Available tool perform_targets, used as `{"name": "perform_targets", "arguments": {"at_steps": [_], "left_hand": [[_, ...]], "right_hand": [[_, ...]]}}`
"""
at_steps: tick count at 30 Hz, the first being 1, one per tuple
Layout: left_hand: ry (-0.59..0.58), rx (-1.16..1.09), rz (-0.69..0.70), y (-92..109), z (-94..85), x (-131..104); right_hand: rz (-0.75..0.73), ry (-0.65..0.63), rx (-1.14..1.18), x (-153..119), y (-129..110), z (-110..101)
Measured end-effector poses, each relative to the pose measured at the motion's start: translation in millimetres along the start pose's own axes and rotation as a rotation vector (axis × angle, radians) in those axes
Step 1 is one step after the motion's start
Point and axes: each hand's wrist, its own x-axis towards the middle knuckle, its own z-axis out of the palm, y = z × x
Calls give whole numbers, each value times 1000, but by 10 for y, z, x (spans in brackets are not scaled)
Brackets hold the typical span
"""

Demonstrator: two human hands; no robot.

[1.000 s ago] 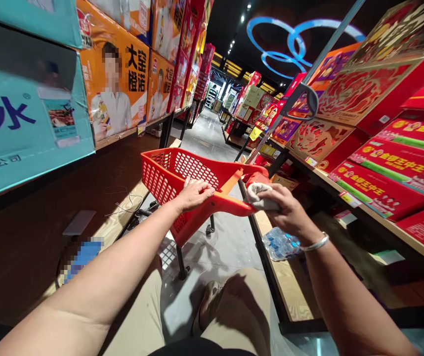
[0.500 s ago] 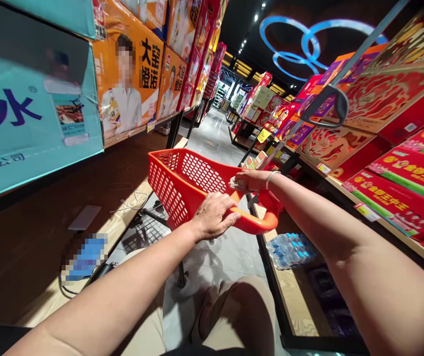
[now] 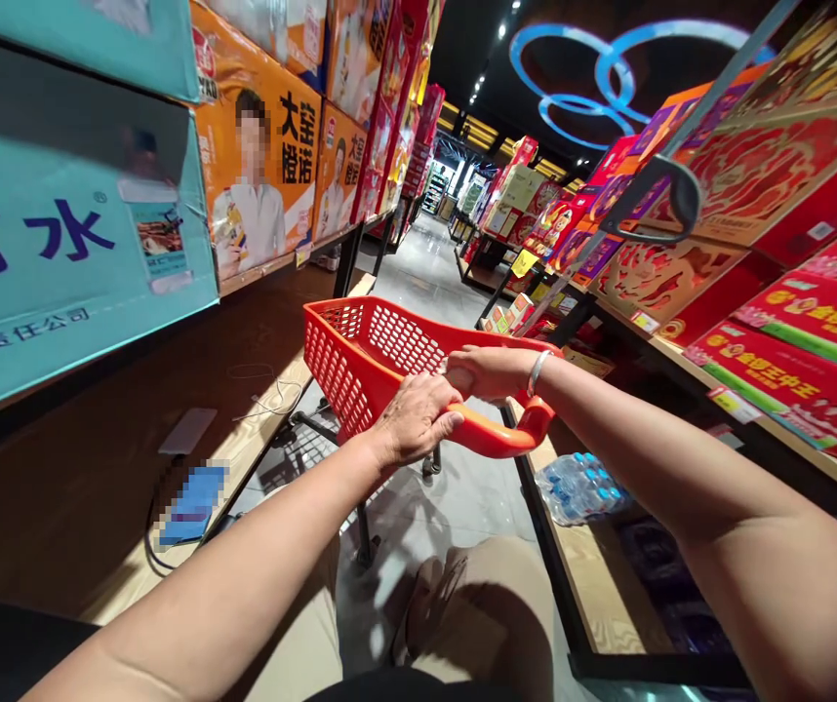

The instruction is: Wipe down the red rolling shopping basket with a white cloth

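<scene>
An orange-red shopping basket cart [image 3: 341,375] with perforated sides stands in front of me, its looped handle toward my body. My left hand [image 3: 418,419] is wrapped over the left part of the handle. Just beyond it, my right hand [image 3: 488,372], with a silvery bracelet at the wrist, is closed above the cart's rear edge, its fingertips close against my left hand. Something small and pale shows at those fingertips, too hidden to name. The inside of the basket that shows holds no goods.
Teal cartons [image 3: 82,234] and orange cartons [image 3: 258,175] line the left shelf. Below lie a phone [image 3: 193,502], a white device [image 3: 188,431] and cables. Red boxes [image 3: 791,370] fill the right shelf, over bottled water [image 3: 583,487]. A tiled aisle [image 3: 425,253] runs ahead.
My right hand has slid left along the cart's rear edge, up against my left hand. The pale item in its fingers is now mostly covered. The shelves and cart have shifted slightly in view.
</scene>
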Motion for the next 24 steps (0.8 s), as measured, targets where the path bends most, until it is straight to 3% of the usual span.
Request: {"name": "perform_targets", "arguments": {"at_steps": [3, 6, 9, 11, 12, 15, 17, 24], "left_hand": [[12, -15, 4, -11, -22, 1], [-17, -13, -9, -13, -75, -7], [-39, 32, -38, 57, -124, -4], [-5, 64, -63, 168, -126, 5], [13, 69, -68, 238, -117, 12], [-7, 53, -42, 440, -66, 32], [-47, 34, -28, 519, -39, 44], [-48, 9, -51, 502, -50, 76]], "right_hand": [[-3, -23, 374, -290, -124, -67], [-2, 261, 606, -692, -40, -198], [-12, 613, 426, -1079, 85, -232], [-53, 704, 228, -1247, 118, -137], [-77, 691, 166, -1292, 125, -57], [-126, 621, 147, -1289, 205, 216], [-99, 652, 192, -1220, 378, 341], [357, 787, 253, -930, 1293, 317]]}}
